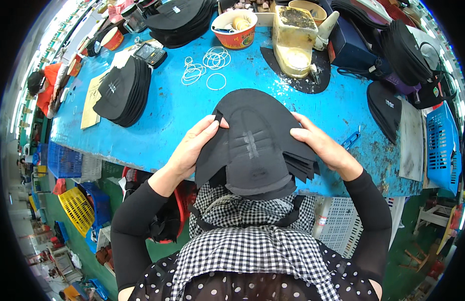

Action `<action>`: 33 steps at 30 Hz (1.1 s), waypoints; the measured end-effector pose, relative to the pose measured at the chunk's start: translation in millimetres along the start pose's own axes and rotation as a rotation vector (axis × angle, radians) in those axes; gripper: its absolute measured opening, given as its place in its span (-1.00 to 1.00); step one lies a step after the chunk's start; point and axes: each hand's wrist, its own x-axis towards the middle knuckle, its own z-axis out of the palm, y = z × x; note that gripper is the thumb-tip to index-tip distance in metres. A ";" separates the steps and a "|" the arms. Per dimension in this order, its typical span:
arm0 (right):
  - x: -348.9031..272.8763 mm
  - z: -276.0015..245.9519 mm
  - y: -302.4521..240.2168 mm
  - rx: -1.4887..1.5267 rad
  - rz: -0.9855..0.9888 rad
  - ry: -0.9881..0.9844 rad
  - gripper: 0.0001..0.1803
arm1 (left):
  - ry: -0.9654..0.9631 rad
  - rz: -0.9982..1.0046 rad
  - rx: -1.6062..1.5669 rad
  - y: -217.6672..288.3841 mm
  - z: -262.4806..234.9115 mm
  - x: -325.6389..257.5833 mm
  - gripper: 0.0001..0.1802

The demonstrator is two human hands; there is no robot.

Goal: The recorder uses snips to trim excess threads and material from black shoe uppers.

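Note:
A stack of black shoe-upper pieces, rounded at the far end with a tongue in the middle, lies over the table's near edge in front of me. My left hand grips its left side, thumb on top, where a small corner is folded up between the fingers. On the other side my right hand holds the stack's edge, thumb on top and fingers behind. Several layers fan out below the right hand. Pale grey marks run down the middle of the top piece. The undersides of both hands' grips are hidden.
On the blue table lie white rubber bands, another black stack, a phone-like device and a blue cutter. Farther back stand a red-and-white bowl and a stained yellowish glue container. A blue crate sits right.

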 end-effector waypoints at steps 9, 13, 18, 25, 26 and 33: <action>-34.1 11.2 9.8 0.073 -0.012 0.025 -0.25 | 0.071 -0.020 -0.028 -13.8 26.2 -28.2 -0.79; -47.2 3.2 13.6 -0.071 -0.075 0.084 -0.38 | 0.100 0.085 0.311 1.1 7.2 -8.3 -0.73; -65.7 -68.6 11.8 -0.932 -0.252 0.292 -0.65 | -0.074 0.213 0.114 60.7 -56.5 -4.2 -0.74; -76.7 -104.5 28.3 -0.990 0.095 0.265 -0.69 | -0.319 -0.117 0.778 145.3 9.0 11.0 -0.84; -74.8 -107.9 29.9 -0.999 0.031 0.248 -0.68 | -0.498 -0.443 0.578 166.1 33.2 21.1 -0.81; -64.1 -122.1 15.3 -1.306 -0.104 0.149 -0.79 | -0.735 0.138 1.046 128.1 57.7 9.1 -0.81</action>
